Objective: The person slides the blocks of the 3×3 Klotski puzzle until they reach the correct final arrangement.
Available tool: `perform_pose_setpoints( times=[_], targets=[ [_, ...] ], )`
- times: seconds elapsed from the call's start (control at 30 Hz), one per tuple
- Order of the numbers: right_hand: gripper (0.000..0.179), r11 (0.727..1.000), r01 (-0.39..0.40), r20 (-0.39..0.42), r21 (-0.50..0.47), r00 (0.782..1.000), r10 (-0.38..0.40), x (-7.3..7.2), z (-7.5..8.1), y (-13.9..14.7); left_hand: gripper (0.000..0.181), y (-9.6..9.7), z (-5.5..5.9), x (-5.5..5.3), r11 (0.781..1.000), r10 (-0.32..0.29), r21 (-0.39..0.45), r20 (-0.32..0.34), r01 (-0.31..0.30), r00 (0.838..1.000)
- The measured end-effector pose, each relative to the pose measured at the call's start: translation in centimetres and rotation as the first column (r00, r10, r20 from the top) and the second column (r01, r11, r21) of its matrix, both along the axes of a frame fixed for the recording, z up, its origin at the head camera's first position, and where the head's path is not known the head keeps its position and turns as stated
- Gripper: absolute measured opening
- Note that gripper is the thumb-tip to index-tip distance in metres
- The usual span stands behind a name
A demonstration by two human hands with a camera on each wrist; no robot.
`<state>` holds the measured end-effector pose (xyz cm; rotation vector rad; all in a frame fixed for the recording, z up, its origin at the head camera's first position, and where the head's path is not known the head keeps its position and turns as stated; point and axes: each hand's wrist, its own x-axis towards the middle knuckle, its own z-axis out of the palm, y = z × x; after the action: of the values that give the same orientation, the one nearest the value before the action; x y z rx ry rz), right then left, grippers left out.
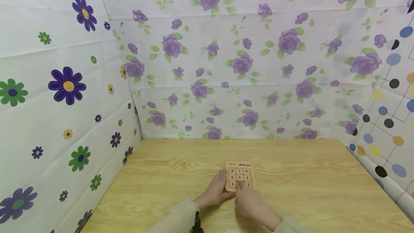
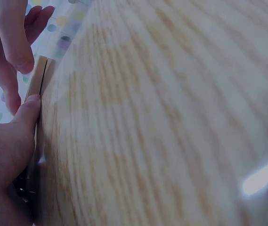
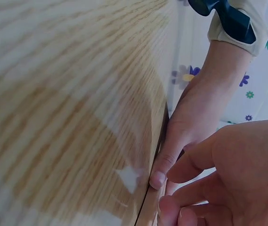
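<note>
A flat wooden number sliding puzzle (image 1: 239, 174) lies on the table, with rows of numbered square tiles facing up. My left hand (image 1: 215, 190) holds it from the left, fingers along its side edge and thumb at the near edge. The left wrist view shows that thumb (image 2: 28, 110) against the board's side. Over the bottom row, my right hand (image 1: 249, 200) touches the puzzle with its fingertips, between the tiles marked 3 and 2. These fingertips hide the middle of that row. In the right wrist view the right hand's fingers (image 3: 195, 193) are loosely bent beside the board.
The wood-grain table (image 1: 307, 182) spreads around the puzzle on every side. Behind it hangs a purple rose curtain (image 1: 207, 64). A daisy-print sheet (image 1: 42, 125) stands at the left, and a dotted sheet (image 1: 388, 128) at the right.
</note>
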<state>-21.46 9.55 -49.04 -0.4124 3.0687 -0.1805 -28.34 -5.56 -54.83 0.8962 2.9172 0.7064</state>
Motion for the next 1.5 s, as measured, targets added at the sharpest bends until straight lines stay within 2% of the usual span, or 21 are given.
perform_pose_setpoints(
  times=[0.1,0.33,0.63,0.8,1.23,1.5],
  targets=[
    [0.055,1.000,-0.008,-0.007,0.012,1.000,0.008,-0.1,-0.2,-0.1,0.099,0.0,0.0,0.1,1.000,-0.008,-0.005,-0.019,0.007,1.000],
    [0.055,0.998,-0.052,-0.015,-0.041,0.999,0.052,-0.3,-0.4,-0.3,0.094,-0.1,0.3,0.2,1.000,-0.005,-0.022,-0.029,0.004,1.000],
    [0.057,0.995,-0.094,-0.024,-0.031,0.995,0.093,-0.4,-0.7,-0.6,0.092,0.0,-0.2,0.1,0.999,-0.001,-0.051,-0.031,0.000,1.000],
    [0.055,0.992,-0.121,-0.032,-0.034,0.992,0.120,-0.5,-0.8,-0.7,0.092,0.0,-0.1,0.1,0.998,0.000,-0.055,-0.035,-0.001,0.999],
    [0.053,0.991,-0.124,-0.020,-0.042,0.992,0.123,-0.5,-1.0,-0.6,0.091,0.0,0.3,0.2,0.998,-0.007,-0.064,-0.036,0.005,0.999],
    [0.053,0.994,-0.105,-0.027,0.003,0.994,0.105,-0.6,-1.3,-0.6,0.091,0.0,0.5,0.2,0.998,-0.008,-0.059,-0.031,0.006,0.999]
  ],
)
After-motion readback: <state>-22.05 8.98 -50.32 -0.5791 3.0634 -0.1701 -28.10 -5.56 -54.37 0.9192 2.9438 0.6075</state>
